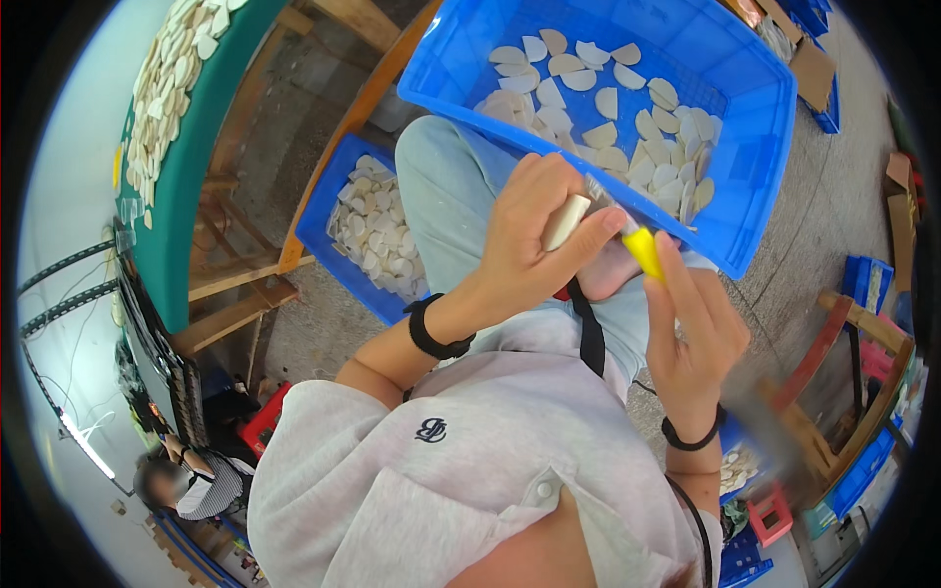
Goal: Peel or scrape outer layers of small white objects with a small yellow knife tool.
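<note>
My left hand (537,220) is closed around a thick off-white piece (566,222) with rounded edges, thumb stretched along it. In my right hand (698,328), a small yellow-handled tool (643,253) is pinched between thumb and fingers. Its thin greyish, blade-like end reaches up to my left thumb and fingers; its exact kind is not clear. Both hands are over my lap, at the near edge of a large blue crate (750,147). Inside that crate lie many off-white half-round pieces (579,80), scattered and heaped toward its near right corner.
A smaller blue crate (312,220) full of similar pieces stands on the floor left of my knee. More pieces (174,93) are piled on a green-topped table (221,108) at far left. Wooden frames (833,392) stand at right. Another person (201,485) sits at lower left.
</note>
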The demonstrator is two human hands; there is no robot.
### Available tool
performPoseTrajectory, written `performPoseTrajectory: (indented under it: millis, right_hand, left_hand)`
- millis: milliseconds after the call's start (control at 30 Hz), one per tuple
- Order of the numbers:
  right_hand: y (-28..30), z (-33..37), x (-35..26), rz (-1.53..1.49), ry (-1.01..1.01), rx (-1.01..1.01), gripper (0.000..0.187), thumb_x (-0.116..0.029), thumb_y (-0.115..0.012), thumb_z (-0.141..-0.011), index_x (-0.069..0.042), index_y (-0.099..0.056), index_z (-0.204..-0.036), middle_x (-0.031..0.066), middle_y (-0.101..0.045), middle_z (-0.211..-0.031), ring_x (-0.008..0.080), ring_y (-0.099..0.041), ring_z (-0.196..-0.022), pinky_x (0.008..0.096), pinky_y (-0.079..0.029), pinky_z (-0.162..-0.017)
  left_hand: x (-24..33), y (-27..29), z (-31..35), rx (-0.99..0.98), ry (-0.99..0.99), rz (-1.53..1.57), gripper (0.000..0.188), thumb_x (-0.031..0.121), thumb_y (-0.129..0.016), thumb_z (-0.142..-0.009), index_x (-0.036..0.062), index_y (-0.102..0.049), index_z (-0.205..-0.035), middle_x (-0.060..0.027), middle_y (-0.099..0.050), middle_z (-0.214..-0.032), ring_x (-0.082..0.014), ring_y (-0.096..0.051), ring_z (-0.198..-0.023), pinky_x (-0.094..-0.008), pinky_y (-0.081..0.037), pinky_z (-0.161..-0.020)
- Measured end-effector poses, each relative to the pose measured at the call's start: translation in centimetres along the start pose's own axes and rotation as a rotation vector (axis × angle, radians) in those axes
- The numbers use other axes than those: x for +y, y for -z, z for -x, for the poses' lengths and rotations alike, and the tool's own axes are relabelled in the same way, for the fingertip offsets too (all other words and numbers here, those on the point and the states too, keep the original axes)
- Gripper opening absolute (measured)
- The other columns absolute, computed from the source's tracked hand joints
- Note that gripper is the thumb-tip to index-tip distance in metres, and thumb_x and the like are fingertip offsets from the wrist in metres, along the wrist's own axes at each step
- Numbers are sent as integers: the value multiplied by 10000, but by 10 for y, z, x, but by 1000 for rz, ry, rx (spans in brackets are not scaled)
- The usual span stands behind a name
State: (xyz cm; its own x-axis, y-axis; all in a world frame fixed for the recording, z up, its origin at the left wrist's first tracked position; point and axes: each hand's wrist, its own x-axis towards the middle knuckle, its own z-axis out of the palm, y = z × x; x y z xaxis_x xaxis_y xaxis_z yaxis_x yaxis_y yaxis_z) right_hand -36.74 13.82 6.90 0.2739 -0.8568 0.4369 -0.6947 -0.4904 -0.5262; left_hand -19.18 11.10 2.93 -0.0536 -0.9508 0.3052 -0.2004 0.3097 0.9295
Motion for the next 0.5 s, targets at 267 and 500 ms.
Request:
performPoseTrajectory:
  millis: [267, 500]
  right_hand:
    - [0, 3, 6, -113, -176, 130, 307, -36, -614, -811, -22, -601, -1118, 87, -588, -757, 145, -513, -597, 238, -389, -513]
    - [0, 6, 7, -174, -177, 113, 301, -22, -609, -814, 10, -593, -1113, 99, -606, -782, 146, -524, -621, 237, -399, -533]
  left_hand:
    - [12, 4, -10, -100, 654, 990, 367, 400, -413, -857, 108, -397, -636, -1, -392, -633, -113, -365, -626, -236, -264, -543]
    - [1, 11, -10, -296, 725, 1315, 390, 385, -320, -903, 93, -379, -650, -40, -376, -662, -163, -360, -630, -278, -292, -549]
